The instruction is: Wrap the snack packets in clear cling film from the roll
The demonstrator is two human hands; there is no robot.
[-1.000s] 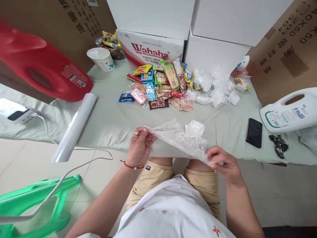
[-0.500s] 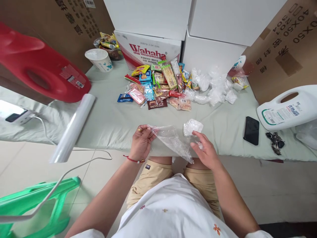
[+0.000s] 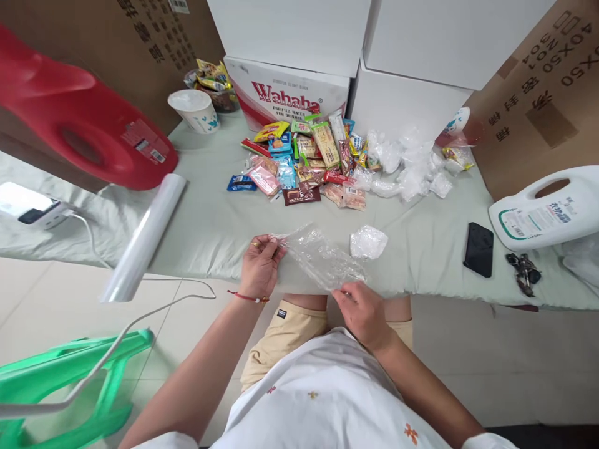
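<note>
left hand (image 3: 260,267) and right hand (image 3: 364,313), fingers pinched closed, hold clear plastic (image 3: 321,254) beside a crinkled whitish packet (image 3: 369,242).

A passage runs left to right over the green cloth (image 3: 210,209), between the snack pile (image 3: 306,159) and the clear film (image 3: 322,255), narrowing past the wrapped packet (image 3: 369,242). White boxes (image 3: 290,37) block the far side; the crumpled plastic (image 3: 412,168) possibly touches them.
</note>
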